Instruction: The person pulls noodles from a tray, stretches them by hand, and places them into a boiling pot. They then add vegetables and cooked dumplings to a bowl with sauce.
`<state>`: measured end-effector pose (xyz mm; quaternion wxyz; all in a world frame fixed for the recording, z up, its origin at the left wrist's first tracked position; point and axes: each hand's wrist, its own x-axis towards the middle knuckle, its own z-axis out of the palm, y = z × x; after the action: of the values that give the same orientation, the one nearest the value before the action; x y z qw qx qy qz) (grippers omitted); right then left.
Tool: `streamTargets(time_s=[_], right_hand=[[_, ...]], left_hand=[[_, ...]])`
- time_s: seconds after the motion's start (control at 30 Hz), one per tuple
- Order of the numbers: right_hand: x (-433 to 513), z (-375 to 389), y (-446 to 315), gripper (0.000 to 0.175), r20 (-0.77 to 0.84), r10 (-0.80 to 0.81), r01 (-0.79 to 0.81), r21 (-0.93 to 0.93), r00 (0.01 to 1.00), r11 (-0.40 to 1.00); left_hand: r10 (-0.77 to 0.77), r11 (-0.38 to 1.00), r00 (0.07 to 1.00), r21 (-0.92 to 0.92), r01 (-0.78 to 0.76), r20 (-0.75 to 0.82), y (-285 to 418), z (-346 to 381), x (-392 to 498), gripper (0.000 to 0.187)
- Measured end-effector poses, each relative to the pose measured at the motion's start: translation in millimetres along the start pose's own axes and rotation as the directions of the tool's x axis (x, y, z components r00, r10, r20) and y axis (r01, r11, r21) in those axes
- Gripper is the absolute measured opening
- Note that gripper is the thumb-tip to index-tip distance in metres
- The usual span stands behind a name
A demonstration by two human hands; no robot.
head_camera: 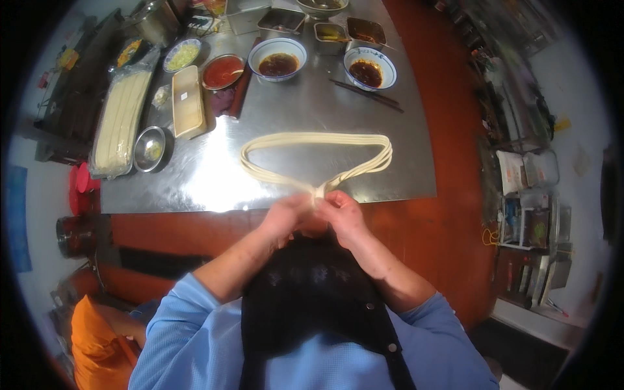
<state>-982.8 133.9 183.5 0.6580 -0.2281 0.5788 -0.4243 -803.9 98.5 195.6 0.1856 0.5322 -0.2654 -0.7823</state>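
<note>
A loop of several pale dough noodle strands (317,138) lies on the steel table (302,112). Its ends come together at the table's front edge, between my two hands. With my left hand (291,213) I grip the gathered dough from the left, and its fingertips are partly hidden. From the other side, my right hand (343,210) pinches the same dough end (319,192) between thumb and fingers. Beyond the loop stand two blue-rimmed bowls with dark sauce, the left bowl (258,48) and the right bowl (387,68).
Chopsticks (368,96) lie beside the right bowl. Leftward are a plastic-wrapped tray of dough strips (119,122), a small metal bowl (149,148), a lidded container (186,105), and a bowl of red sauce (222,71). Metal pans (282,20) stand at the back. Orange clothing (97,341) shows lower left.
</note>
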Motion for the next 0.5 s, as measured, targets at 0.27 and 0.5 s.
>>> streamTargets(time_s=[0.27, 0.5], right_hand=[[-4, -17, 12, 0.022, 0.393, 0.019, 0.229, -0.573, 0.919, 0.787], [121, 16, -3, 0.044, 0.721, 0.090, 0.726, -0.686, 0.687, -0.050]], left_hand=[[-0.083, 0.954, 0.991, -0.279, 0.109, 0.106, -46, -2, -7, 0.031], [0.184, -0.006, 0.973, 0.990, 0.141, -0.138, 32, -87, -173, 0.012]])
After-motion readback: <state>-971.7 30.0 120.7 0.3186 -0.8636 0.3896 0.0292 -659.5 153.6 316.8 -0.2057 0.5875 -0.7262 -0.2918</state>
